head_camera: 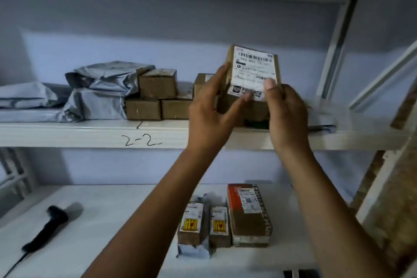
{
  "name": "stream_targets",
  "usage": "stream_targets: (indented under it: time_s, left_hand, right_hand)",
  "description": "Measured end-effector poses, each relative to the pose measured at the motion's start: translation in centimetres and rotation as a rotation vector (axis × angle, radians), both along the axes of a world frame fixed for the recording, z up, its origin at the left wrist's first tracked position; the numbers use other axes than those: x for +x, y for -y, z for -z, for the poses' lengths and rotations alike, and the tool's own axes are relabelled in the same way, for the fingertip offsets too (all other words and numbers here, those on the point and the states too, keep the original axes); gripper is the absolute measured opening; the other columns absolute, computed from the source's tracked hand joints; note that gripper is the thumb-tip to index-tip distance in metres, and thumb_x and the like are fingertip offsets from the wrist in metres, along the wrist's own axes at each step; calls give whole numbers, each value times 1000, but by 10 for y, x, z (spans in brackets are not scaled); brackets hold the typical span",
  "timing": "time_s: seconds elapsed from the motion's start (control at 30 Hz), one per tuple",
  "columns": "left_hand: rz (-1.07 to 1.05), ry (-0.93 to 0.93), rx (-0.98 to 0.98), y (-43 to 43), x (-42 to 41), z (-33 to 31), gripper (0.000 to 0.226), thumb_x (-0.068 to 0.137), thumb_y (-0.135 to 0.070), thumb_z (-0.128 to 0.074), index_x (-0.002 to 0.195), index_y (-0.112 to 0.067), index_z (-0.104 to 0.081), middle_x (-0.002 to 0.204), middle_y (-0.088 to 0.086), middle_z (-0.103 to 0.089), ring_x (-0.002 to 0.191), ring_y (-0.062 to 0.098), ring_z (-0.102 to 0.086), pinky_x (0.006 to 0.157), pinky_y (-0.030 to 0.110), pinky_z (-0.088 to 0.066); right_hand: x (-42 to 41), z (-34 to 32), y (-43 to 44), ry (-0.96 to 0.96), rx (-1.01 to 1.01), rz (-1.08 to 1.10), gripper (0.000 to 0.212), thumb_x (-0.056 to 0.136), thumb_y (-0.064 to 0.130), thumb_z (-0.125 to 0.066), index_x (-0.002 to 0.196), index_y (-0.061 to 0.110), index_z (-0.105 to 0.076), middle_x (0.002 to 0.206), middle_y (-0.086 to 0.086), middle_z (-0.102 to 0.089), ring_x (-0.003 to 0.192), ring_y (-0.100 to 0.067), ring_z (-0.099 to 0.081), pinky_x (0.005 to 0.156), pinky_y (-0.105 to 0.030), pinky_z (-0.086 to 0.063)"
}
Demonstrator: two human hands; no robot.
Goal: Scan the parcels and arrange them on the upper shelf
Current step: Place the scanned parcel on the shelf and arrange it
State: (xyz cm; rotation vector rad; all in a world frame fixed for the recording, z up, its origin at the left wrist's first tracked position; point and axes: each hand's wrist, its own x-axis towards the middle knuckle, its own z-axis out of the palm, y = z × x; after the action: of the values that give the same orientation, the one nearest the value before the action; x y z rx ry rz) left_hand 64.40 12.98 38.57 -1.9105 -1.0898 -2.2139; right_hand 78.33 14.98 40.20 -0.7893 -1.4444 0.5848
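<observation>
White steel shelving against a pale wall. Upper shelf [67, 133], marked 2-2: grey mailer bags [99, 88] and stacked brown boxes [158, 97] at left. Left grip [209, 106] and right grip [286, 115] clasp a labelled cardboard parcel [252, 70] over the shelf's freer right part, partly hiding a box behind. Lower shelf [117, 210]: barcode scanner [49, 225], three parcels [225, 221]. Label text illegible.

Brown box [243, 106] with white barcoded label [253, 67], grey mailers [101, 88], black scanner [48, 225].
</observation>
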Motion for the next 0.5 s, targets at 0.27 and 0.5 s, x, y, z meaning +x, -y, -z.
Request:
stream_targets:
  time_s: [0.27,0.5]
  left_hand:
    - [-199,98,-114,-1,-99,-60,70,92,-38,-77,151,-29,-41,131,-1,-69,108,9,-72,89,36,-63]
    - [-331,-208,-408,-32,-143,-85,82,99,-41,-67,162,-20,-19,143,10,-61,128,29,-60,91,25,-44]
  right_hand:
    - [-105,-71,-36,292,84,-52,61,97,69,-43,146,33,-47,129,3,-68,109,-15,-66,90,-33,-53]
    - [-148,-89,-63,380,-66,-24,61,103,61,-40,150,23,-43,138,-10,-59,114,-26,-59,83,-32,-41]
